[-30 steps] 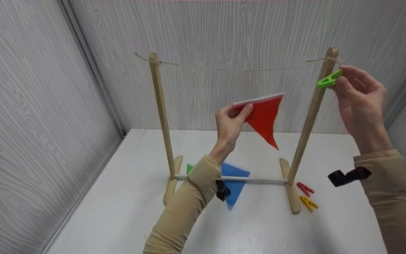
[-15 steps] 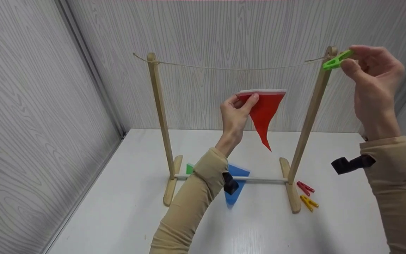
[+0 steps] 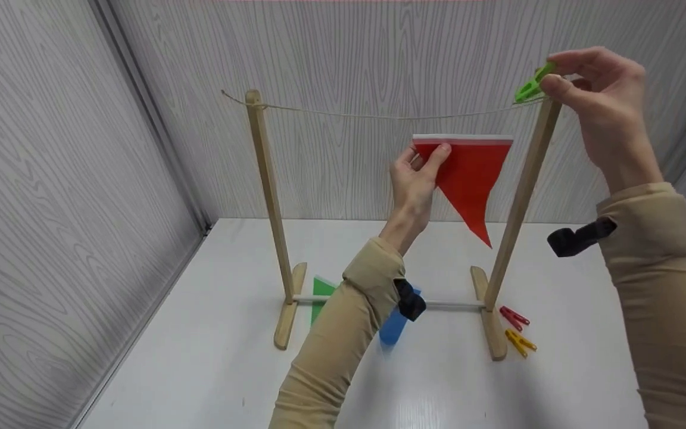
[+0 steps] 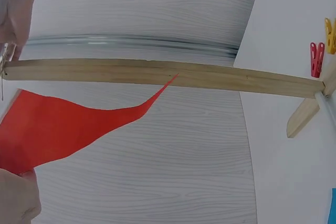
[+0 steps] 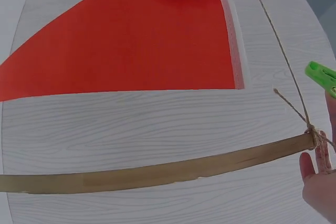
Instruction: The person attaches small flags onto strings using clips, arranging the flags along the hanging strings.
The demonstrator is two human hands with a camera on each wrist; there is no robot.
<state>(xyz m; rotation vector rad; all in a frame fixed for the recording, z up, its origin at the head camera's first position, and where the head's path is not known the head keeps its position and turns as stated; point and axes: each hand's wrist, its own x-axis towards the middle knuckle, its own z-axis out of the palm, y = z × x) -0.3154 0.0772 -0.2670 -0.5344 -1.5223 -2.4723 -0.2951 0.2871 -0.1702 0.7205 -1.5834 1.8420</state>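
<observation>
My left hand [image 3: 414, 182] pinches a red triangular pennant [image 3: 474, 176] near the left end of its white top band, thumb in front. The pennant's tip hangs down, a little below the twine [image 3: 390, 117] and apart from it. At the top of the right wooden post [image 3: 527, 179], my right hand [image 3: 611, 113] pinches a green clothespin [image 3: 533, 84] between thumb and fingers. In the head view the clothespin's nose appears just above the twine; the right wrist view shows the clothespin [image 5: 321, 77] to one side of the knotted twine [image 5: 310, 128].
A left wooden post [image 3: 268, 190] holds the twine's other end. A white rod [image 3: 453, 304] joins the feet. Green [image 3: 322, 287] and blue [image 3: 393, 328] pennants lie on the table, partly behind my left arm. Red [image 3: 514, 318] and yellow [image 3: 520, 342] clothespins lie by the right foot.
My left hand has raised the red pennant and moved it right, levelling its top band. My right hand has lifted the green clothespin, first rightward, then back left over the post top.
</observation>
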